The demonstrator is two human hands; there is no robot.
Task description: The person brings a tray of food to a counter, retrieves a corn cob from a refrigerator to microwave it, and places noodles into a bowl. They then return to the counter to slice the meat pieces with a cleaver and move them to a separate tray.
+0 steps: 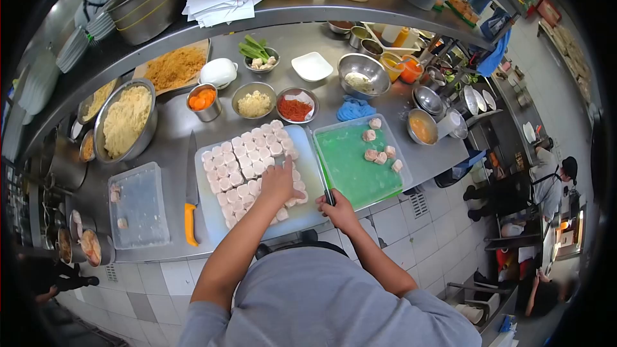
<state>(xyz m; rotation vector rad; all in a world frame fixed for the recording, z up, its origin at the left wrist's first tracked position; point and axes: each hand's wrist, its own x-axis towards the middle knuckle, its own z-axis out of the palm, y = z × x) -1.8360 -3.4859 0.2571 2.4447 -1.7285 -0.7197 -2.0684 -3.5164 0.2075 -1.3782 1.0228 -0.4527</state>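
Rows of pale pink, rounded chunks (228, 167), of a kind I cannot make out, cover much of a whitish cutting board (308, 215). My left hand (277, 183) lies over the right part of these rows, fingers spread and touching the chunks. Beside the board's right edge, my right hand (337, 209) is closed round the black handle of a knife (330, 197). Its narrow blade points away from me, between the board and a clear tray with a green base (347, 177). Several similar chunks (380, 156) rest in that tray.
An orange-handled knife (191, 222) lies left of the board, beside a translucent tray (138, 231). Bowls of chopped garlic-like bits (254, 104), red powder (294, 110) and breading (126, 119) stand behind. A loaded shelf (289, 16) overhangs the counter. Other people (546, 183) are farther off.
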